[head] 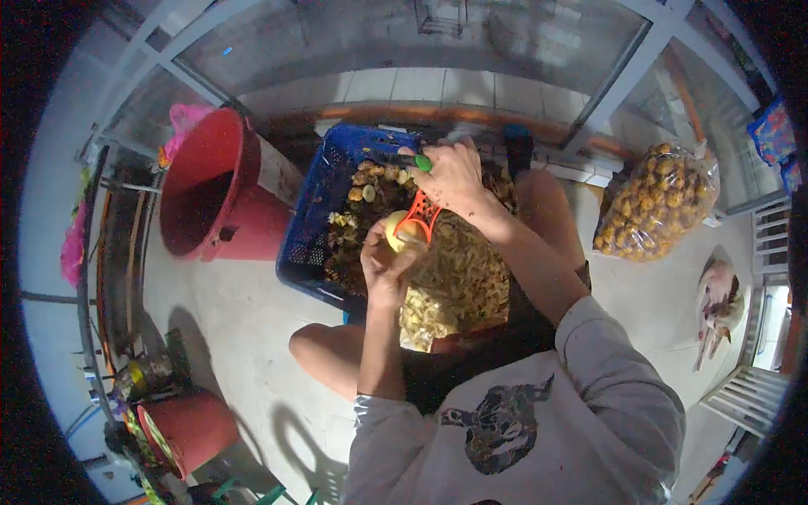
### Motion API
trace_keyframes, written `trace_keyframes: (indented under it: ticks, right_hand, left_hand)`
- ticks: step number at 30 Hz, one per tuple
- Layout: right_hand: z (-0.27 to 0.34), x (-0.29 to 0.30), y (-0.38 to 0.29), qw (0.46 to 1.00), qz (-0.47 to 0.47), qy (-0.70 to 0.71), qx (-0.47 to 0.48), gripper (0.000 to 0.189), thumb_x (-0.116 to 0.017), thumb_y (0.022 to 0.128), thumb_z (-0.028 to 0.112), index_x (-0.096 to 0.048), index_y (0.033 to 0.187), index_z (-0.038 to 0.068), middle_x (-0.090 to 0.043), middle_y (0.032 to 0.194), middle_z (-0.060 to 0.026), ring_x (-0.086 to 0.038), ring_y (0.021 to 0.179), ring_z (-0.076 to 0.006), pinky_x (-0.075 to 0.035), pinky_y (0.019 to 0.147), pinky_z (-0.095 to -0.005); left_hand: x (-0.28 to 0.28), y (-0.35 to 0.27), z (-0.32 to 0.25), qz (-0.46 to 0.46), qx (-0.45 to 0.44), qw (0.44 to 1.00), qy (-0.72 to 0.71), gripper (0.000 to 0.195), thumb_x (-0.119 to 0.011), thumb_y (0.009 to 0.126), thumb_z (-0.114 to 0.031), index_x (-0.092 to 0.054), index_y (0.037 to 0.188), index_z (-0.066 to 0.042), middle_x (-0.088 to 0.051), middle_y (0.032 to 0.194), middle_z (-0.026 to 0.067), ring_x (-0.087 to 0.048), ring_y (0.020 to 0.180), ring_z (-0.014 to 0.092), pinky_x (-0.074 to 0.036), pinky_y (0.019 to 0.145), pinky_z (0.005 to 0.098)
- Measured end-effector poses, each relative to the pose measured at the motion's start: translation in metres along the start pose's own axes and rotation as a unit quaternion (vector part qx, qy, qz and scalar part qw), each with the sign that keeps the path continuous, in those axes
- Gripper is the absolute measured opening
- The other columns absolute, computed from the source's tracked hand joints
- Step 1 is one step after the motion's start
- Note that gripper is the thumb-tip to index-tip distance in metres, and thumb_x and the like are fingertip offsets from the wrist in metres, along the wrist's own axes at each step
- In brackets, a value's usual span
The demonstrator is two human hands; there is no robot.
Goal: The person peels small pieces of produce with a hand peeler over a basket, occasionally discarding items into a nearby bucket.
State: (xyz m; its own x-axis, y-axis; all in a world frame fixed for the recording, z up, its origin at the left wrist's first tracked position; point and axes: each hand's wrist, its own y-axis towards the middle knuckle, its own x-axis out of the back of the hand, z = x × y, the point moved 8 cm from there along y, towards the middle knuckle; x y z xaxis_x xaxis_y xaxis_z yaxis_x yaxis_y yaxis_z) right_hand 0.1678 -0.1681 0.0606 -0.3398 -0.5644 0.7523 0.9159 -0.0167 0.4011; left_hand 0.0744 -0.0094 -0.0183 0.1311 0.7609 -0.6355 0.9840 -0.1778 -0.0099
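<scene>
My left hand holds a pale yellow, peeled round tuber or fruit above the heap of peelings. An orange-red peeler is in my right hand, its forked head against the pale surface. Something bright green covers part of a finger or thumb on that hand. Below lies a broad heap of pale peelings, with a brighter pile of pale pieces nearest me. A blue plastic crate behind my hands holds brown, knobbly roots or tubers, partly hidden.
A large red bucket leans open at the left, with a smaller red bucket lower down. At the right stands a clear plastic bag of brown round produce. A dog lies on the tiled floor beyond it. Glass panels rise ahead.
</scene>
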Motion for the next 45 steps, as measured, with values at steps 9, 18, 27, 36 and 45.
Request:
trace_keyframes:
  ticks: [9,18,27,36,45]
  right_hand:
    - [-0.014,-0.013,0.001,0.997,0.041,0.040,-0.060,0.046,-0.054,0.085,0.048,-0.067,0.065,0.009,-0.064,0.063,-0.0175,-0.064,0.065,-0.0384,-0.051,0.069,-0.0490]
    - [-0.009,-0.008,0.002,1.000,0.008,-0.009,-0.005,0.047,-0.054,0.086,0.049,-0.065,0.062,0.009,-0.064,0.063,-0.0161,-0.065,0.062,-0.0359,-0.052,0.063,-0.0459]
    - [-0.020,-0.017,0.003,0.992,0.054,0.054,-0.096,0.043,-0.055,0.084,0.047,-0.068,0.067,0.009,-0.065,0.066,-0.0186,-0.065,0.066,-0.0374,-0.052,0.069,-0.0484]
    - [-0.027,-0.016,0.002,0.985,0.064,0.077,-0.139,0.045,-0.058,0.082,0.048,-0.066,0.066,0.006,-0.064,0.066,-0.0190,-0.065,0.065,-0.0367,-0.052,0.065,-0.0450]
    - [-0.017,-0.003,0.000,0.995,-0.012,0.055,-0.086,0.038,-0.062,0.079,0.043,-0.065,0.064,0.008,-0.063,0.064,-0.0166,-0.063,0.060,-0.0364,-0.051,0.061,-0.0466]
  left_hand:
    - [0.004,-0.001,0.000,-0.033,0.000,0.999,0.002,0.070,-0.078,0.067,-0.007,-0.043,0.128,0.000,-0.055,0.122,0.0112,-0.054,0.112,0.026,-0.041,0.102,0.0407]
    - [-0.005,0.002,-0.012,-0.013,-0.026,0.999,-0.031,0.065,-0.077,0.068,-0.003,-0.041,0.122,-0.009,-0.053,0.116,0.0077,-0.054,0.110,0.023,-0.043,0.099,0.0396]
    - [0.004,-0.001,-0.007,0.005,-0.013,0.995,-0.095,0.063,-0.074,0.069,-0.004,-0.042,0.124,-0.008,-0.052,0.120,0.0089,-0.051,0.114,0.023,-0.042,0.100,0.0404]
    - [0.005,-0.001,-0.007,-0.003,-0.015,0.991,-0.133,0.070,-0.077,0.073,-0.010,-0.038,0.131,-0.008,-0.052,0.122,0.0081,-0.051,0.116,0.026,-0.040,0.104,0.0452]
    - [0.013,0.000,0.005,-0.005,-0.015,0.985,-0.174,0.067,-0.075,0.077,-0.031,-0.045,0.131,-0.004,-0.051,0.132,0.0114,-0.048,0.123,0.030,-0.039,0.105,0.0442]
